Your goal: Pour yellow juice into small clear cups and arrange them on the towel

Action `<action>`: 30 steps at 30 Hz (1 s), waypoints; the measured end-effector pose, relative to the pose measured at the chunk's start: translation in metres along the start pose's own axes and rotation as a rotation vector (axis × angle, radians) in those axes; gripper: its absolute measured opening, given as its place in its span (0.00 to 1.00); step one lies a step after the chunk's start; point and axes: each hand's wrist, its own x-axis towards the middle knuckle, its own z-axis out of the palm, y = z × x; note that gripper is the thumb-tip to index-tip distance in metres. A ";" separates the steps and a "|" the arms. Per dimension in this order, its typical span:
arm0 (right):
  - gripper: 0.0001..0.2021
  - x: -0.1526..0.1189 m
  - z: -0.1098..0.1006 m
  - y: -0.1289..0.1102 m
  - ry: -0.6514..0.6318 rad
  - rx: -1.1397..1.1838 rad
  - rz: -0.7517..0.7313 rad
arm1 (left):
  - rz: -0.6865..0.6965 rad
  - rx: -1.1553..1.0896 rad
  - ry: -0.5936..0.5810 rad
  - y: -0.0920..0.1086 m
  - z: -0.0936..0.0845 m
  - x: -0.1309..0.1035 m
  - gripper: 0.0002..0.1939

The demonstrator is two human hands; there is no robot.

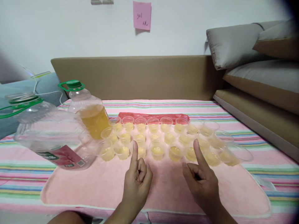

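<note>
My left hand (136, 182) is raised over the pink mat with its index finger pointing up and the other fingers curled in. My right hand (202, 183) is in the same pose further right. Neither hand holds anything. Just beyond them stand rows of clear plastic cups with yellow liquid inside. Nearest my left fingertip is a front-row cup (141, 152), partly covered by the finger. A cup (191, 153) stands beside my right index finger. Some cups behind that finger are hidden. Between the hands sits another filled cup (157, 151).
Left of the cups are a big clear bottle (93, 119) of yellow liquid with a green cap and an open, empty-looking bottle (56, 130). Behind the cups lies a red plastic wrapper (154, 117). Grey and brown cushions (235, 43) are stacked at right. The pink mat (98, 186) covers striped cloth.
</note>
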 end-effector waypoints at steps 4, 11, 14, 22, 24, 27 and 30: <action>0.39 0.000 0.000 -0.001 -0.005 0.015 -0.013 | 0.025 -0.001 -0.008 0.001 0.002 0.001 0.42; 0.39 -0.001 0.001 -0.002 0.007 0.012 0.019 | 0.057 -0.016 -0.010 0.002 0.002 0.001 0.42; 0.39 -0.001 0.001 -0.001 0.014 0.012 0.021 | 0.060 -0.020 -0.003 0.001 0.002 0.002 0.42; 0.32 0.002 -0.004 -0.012 -0.015 0.096 0.004 | 0.172 0.085 -0.013 0.005 -0.002 0.008 0.30; 0.27 0.007 -0.008 -0.020 -0.007 0.117 -0.017 | 0.243 0.143 -0.042 0.013 -0.004 0.008 0.15; 0.22 0.023 -0.024 -0.028 0.045 0.113 -0.082 | 0.402 0.201 -0.136 0.029 -0.005 0.008 0.13; 0.19 0.052 -0.059 -0.017 0.180 0.071 -0.191 | 0.477 0.202 -0.362 0.038 -0.002 0.003 0.13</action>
